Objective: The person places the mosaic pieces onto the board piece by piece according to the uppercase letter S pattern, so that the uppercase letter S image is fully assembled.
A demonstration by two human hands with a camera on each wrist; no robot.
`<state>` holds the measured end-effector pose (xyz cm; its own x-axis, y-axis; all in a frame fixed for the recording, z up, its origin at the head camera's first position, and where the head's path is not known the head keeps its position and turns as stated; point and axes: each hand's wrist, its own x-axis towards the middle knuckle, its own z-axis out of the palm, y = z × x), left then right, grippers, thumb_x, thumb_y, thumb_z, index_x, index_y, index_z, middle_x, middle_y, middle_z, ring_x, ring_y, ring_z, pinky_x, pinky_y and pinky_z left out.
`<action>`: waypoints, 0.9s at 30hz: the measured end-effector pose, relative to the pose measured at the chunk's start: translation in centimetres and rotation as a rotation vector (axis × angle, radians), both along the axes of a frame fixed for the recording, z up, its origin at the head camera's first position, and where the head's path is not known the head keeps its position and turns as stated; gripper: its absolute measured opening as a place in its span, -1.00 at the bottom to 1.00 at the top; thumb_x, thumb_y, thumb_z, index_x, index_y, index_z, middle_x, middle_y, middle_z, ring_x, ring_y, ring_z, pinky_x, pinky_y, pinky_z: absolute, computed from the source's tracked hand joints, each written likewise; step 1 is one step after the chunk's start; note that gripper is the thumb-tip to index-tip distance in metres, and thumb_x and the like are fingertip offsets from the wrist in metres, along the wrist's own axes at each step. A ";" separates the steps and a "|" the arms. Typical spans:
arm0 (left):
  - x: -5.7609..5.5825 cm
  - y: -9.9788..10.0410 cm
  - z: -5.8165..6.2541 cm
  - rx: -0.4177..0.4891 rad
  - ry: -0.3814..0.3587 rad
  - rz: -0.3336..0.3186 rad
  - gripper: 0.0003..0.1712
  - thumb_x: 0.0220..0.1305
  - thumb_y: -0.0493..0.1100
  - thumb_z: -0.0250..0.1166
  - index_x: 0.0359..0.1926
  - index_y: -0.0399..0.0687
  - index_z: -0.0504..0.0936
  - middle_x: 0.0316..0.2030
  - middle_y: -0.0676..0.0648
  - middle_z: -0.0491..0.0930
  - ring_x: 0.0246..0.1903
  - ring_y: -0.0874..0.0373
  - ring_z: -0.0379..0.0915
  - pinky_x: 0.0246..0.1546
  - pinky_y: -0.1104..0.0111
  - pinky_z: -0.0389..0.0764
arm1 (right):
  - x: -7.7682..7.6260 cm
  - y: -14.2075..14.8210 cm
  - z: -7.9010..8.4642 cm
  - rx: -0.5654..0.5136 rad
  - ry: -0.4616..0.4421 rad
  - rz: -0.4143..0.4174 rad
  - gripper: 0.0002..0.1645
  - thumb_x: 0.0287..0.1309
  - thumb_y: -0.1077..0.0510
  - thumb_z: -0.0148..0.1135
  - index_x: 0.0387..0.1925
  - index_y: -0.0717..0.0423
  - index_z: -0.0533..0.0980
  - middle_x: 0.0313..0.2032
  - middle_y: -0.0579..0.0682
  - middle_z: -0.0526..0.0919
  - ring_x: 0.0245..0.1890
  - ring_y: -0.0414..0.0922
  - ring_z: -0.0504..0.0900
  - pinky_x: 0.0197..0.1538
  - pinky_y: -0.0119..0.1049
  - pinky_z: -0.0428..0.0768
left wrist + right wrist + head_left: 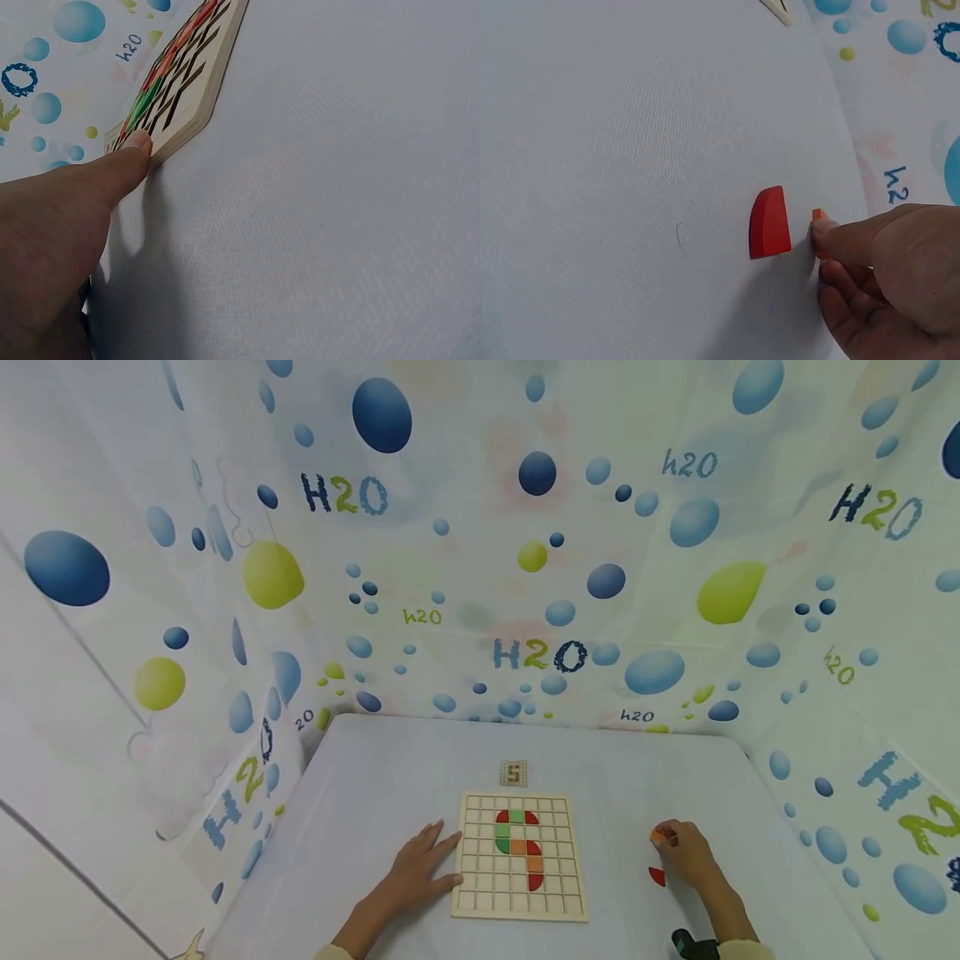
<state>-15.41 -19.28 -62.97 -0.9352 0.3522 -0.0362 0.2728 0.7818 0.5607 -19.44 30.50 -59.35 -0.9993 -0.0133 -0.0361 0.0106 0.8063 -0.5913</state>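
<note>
A square wooden grid board (pixel 483 893) lies on the table, with red, green and orange tiles set in its cells in an S-like shape. My left hand (pixel 414 870) has its fingers spread, its fingertips touching the board's left edge; in the left wrist view its thumb (pixel 135 142) rests on the rim. Over to the right, my right hand (pixel 688 852) pinches an orange tile (pixel 818 225) between thumb and fingers, at the table surface. Beside that hand lies a loose red quarter-round tile (pixel 771 223), apart from the fingers.
A small pattern card (pixel 513 773) showing an S-like figure lies just behind the board. The white-covered table (pixel 375 777) meets a curtain (pixel 465 568) printed with bubbles at the back and sides. Near the right wrist is a dark strap or device (pixel 693 945).
</note>
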 end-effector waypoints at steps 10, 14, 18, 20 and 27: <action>0.0 0.0 0.1 0.001 0.002 -0.005 -0.11 0.37 0.37 0.33 0.56 0.09 0.40 0.61 -0.34 0.15 0.60 -0.38 0.00 0.50 -0.37 0.12 | -0.5 -3.1 -0.4 -0.016 0.018 0.061 -0.75 0.37 0.35 0.23 -0.02 0.48 0.57 -0.10 0.28 0.61 -0.11 0.10 0.66 -0.03 0.07 0.70; -0.1 -0.1 0.1 -0.003 -0.004 -0.001 -0.11 0.37 0.39 0.32 0.57 0.10 0.39 0.61 -0.32 0.14 0.60 -0.37 -0.01 0.50 -0.36 0.11 | -0.3 -6.7 0.2 -0.011 0.039 0.074 -0.79 0.36 0.34 0.26 -0.03 0.38 0.60 -0.11 0.17 0.63 -0.11 0.03 0.66 -0.02 0.01 0.70; -0.2 -0.1 0.0 0.005 -0.010 0.003 -0.11 0.38 0.38 0.31 0.57 0.11 0.39 0.62 -0.32 0.13 0.61 -0.37 -0.03 0.51 -0.37 0.09 | 0.4 -10.3 0.4 -0.044 0.039 0.113 -0.82 0.37 0.29 0.32 -0.04 0.27 0.62 -0.13 0.06 0.61 -0.13 -0.08 0.63 -0.07 -0.12 0.67; -0.2 -0.1 -0.1 0.000 -0.010 0.004 -0.11 0.37 0.39 0.31 0.57 0.12 0.39 0.62 -0.31 0.14 0.61 -0.36 -0.03 0.51 -0.37 0.10 | 1.1 -12.0 0.4 -0.057 0.050 0.161 -0.82 0.39 0.23 0.35 -0.03 0.21 0.61 -0.13 0.00 0.58 -0.13 -0.13 0.62 -0.09 -0.20 0.67; -0.2 -0.1 -0.2 -0.003 -0.004 0.002 -0.09 0.36 0.40 0.32 0.57 0.11 0.39 0.62 -0.31 0.14 0.61 -0.35 -0.02 0.50 -0.37 0.11 | 3.5 -16.9 -0.4 -0.058 0.144 0.372 -0.82 0.41 0.19 0.38 -0.01 0.08 0.60 -0.11 -0.15 0.53 -0.11 -0.19 0.60 -0.07 -0.32 0.71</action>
<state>-15.62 -19.35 -63.21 -0.9356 0.3506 -0.0409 0.2693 0.7839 0.5594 -15.99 13.59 -59.77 -0.9208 -0.3727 0.1153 -0.3617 0.7047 -0.6103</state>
